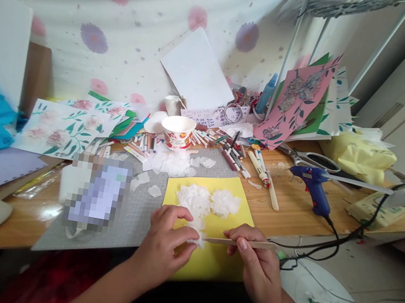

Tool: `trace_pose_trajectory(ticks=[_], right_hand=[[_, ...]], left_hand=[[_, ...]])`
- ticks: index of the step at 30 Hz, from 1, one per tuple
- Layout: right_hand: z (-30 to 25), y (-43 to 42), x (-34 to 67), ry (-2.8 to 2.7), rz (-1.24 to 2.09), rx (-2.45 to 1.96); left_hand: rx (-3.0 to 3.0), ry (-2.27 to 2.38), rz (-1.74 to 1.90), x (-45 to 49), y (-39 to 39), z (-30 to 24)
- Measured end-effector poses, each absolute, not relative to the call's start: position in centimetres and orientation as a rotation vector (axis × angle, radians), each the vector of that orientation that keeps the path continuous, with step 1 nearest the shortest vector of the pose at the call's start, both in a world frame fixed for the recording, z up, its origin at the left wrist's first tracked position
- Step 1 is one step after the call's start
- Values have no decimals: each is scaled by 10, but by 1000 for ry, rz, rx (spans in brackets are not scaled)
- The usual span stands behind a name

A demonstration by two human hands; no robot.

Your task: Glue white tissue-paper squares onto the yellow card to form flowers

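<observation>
A yellow sheet of paper [232, 191] lies on a grey cutting mat [136, 213] at the table's front edge. Two fluffy white tissue clumps [209, 201] sit on its upper part. My left hand [165, 241] is closed, pinching a small piece of white tissue [198, 238] down on the yellow sheet. My right hand [256, 265] is closed round a thin wooden stick [237, 242], whose tip points left and meets that tissue piece.
A blue glue gun [312, 184] with a black cord lies right of the sheet. A paper cup [177, 131], loose tissue squares [171, 163], many crayons and pens [226, 150], scissors [309, 159] and flower pictures [59, 129] crowd the back.
</observation>
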State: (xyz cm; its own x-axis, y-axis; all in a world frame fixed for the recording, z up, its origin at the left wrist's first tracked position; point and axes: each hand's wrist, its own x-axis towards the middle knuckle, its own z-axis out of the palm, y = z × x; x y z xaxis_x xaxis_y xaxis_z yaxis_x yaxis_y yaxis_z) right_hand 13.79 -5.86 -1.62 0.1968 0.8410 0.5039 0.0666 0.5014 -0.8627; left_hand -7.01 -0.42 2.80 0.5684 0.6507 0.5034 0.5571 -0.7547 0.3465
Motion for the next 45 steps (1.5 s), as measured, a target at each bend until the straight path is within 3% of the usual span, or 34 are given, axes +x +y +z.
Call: trace_pose_trajectory(ticks=[11, 36, 45], right_hand=[[-14, -57, 136, -1101, 686, -845], [1, -46, 130, -1378, 462, -1107], [-4, -50, 133, -1065, 659, -950]], left_hand=[[2621, 1027, 932, -73, -5, 25], [2621, 1040, 890, -72, -5, 32], [2610, 1088, 936, -92, -1, 36]])
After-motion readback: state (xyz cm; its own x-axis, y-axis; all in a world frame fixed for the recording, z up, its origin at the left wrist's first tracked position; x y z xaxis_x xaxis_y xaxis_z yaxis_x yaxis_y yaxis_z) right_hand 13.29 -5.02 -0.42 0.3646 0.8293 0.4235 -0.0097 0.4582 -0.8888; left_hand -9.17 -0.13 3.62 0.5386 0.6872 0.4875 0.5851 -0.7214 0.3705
